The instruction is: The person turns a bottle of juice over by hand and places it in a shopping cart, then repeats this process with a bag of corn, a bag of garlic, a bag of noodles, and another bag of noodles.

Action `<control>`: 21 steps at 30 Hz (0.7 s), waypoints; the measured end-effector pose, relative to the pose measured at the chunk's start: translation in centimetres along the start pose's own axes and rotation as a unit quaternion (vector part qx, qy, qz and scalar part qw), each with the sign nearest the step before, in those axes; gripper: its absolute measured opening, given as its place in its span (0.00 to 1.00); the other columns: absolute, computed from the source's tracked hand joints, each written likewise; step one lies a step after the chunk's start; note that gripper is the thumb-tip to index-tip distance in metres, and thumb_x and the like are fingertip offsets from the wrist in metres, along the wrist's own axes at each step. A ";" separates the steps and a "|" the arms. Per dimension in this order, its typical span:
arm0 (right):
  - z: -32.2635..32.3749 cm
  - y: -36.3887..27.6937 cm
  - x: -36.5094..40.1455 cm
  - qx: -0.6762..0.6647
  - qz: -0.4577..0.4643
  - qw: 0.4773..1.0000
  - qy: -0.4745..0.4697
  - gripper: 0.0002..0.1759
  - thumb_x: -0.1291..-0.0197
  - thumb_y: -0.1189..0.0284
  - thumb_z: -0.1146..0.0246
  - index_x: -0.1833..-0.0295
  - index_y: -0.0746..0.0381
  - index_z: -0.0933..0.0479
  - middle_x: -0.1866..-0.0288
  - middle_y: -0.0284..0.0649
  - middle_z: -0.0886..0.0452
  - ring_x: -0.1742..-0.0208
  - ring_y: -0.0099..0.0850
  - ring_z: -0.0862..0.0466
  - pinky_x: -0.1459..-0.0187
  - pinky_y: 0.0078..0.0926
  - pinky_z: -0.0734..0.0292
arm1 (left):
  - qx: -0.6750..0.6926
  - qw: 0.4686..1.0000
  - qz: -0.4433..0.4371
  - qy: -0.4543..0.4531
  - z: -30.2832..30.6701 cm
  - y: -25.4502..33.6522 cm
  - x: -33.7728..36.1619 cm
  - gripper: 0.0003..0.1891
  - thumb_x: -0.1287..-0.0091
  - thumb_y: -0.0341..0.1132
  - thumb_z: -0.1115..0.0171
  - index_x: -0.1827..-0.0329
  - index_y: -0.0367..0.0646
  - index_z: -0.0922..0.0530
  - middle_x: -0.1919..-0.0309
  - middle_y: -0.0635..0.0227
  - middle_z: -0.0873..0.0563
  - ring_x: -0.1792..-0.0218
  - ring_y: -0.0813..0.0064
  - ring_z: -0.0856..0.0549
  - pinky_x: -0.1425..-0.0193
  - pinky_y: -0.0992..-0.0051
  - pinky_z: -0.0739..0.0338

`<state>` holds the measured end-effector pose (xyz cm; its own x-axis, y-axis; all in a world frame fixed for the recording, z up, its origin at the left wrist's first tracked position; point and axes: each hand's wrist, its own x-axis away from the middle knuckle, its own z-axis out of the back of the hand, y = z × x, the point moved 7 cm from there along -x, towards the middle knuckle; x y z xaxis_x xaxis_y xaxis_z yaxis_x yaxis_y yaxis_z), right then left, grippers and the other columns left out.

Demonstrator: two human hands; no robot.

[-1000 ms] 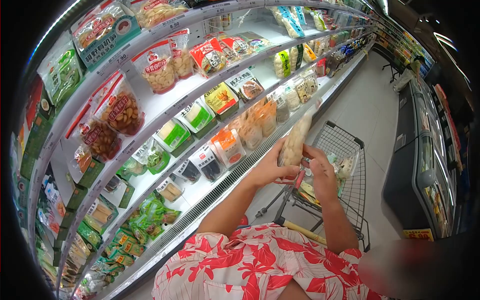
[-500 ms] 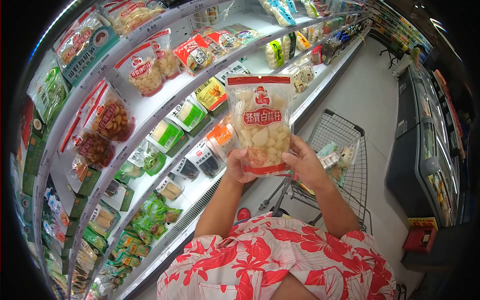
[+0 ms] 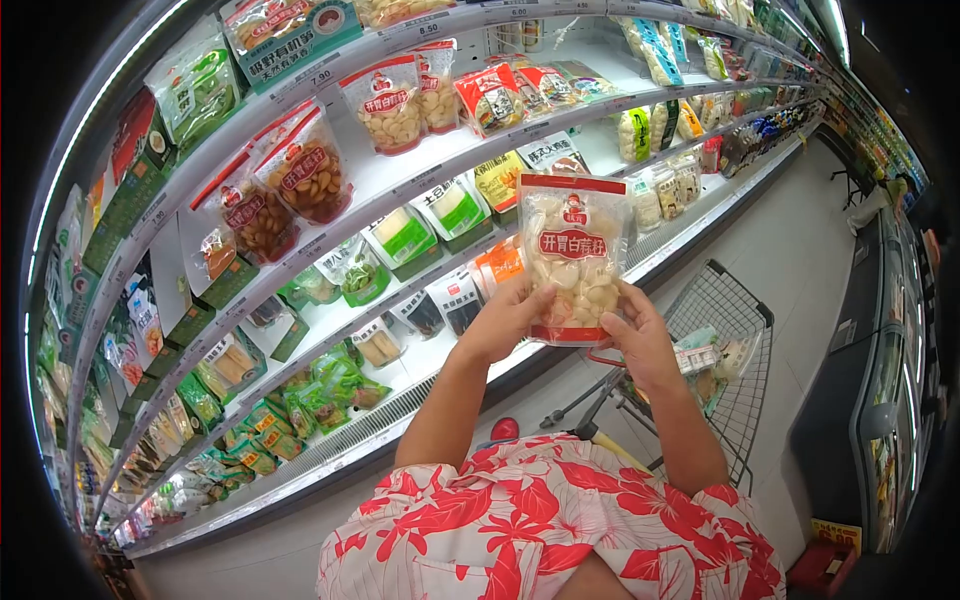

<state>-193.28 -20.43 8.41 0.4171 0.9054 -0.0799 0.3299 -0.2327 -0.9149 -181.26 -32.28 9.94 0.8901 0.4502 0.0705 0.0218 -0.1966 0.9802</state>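
Observation:
A clear bag of white garlic cloves (image 3: 572,265) with red top and bottom bands stands upright between my hands, its label facing me. My left hand (image 3: 512,318) grips its lower left side, thumb across the front. At the lower right corner my right hand (image 3: 640,335) pinches the bag, thumb in front and the other fingers largely hidden behind. Similar bags of white garlic (image 3: 385,105) stand on the shelf to the left. Below them sit bags of brown pickled garlic (image 3: 302,170).
Chilled shelves (image 3: 420,165) full of packaged food run along my left. A wire shopping cart (image 3: 755,390) with packages (image 3: 715,360) in it stands at my right. Beyond it is a dark freezer case (image 3: 835,400). A person (image 3: 895,195) is far down the aisle.
My view has turned left, so shelves, cart and bag appear farther right. My left hand has moved up the bag's side, its thumb now on the front.

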 end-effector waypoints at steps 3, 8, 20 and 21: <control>-0.7 0.2 -0.8 0.064 -0.029 0.997 -0.012 0.38 0.40 0.67 0.33 0.29 0.67 0.42 0.44 0.43 0.24 0.51 0.25 0.19 0.62 0.17 0.19 | -0.010 0.998 -0.017 0.067 0.5 1.2 1.3 0.29 0.32 0.47 0.40 0.34 0.39 0.36 0.51 0.64 0.19 0.54 0.74 0.17 0.52 0.70 0.18; -3.7 -0.9 -3.0 0.047 -0.011 0.996 -0.081 0.41 0.41 0.66 0.32 0.29 0.68 0.45 0.41 0.44 0.27 0.47 0.27 0.22 0.63 0.18 0.18 | -0.015 0.989 -0.072 0.126 2.4 2.6 2.2 0.31 0.36 0.37 0.34 0.35 0.34 0.38 0.52 0.59 0.19 0.56 0.74 0.16 0.57 0.75 0.19; -13.3 0.0 -19.1 0.086 -0.015 0.984 -0.158 0.32 0.38 0.67 0.35 0.32 0.60 0.38 0.54 0.32 0.19 0.59 0.21 0.19 0.64 0.21 0.21 | -0.102 0.935 -0.248 0.234 15.3 11.6 -1.0 0.27 0.35 0.32 0.36 0.37 0.31 0.36 0.52 0.59 0.19 0.55 0.74 0.17 0.52 0.74 0.20; -14.1 0.2 -20.4 0.070 -0.014 0.984 -0.163 0.30 0.38 0.66 0.35 0.33 0.60 0.37 0.55 0.31 0.19 0.59 0.20 0.19 0.64 0.21 0.22 | -0.093 0.939 -0.223 0.244 16.4 12.2 -1.3 0.27 0.35 0.32 0.36 0.37 0.31 0.36 0.52 0.59 0.19 0.55 0.74 0.17 0.52 0.73 0.20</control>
<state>-189.78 -43.90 15.43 0.1078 0.9819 -0.1560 0.2085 -0.1758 -0.9621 -174.73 -49.53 18.74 0.4953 0.8062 -0.3237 0.2225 0.2425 0.9443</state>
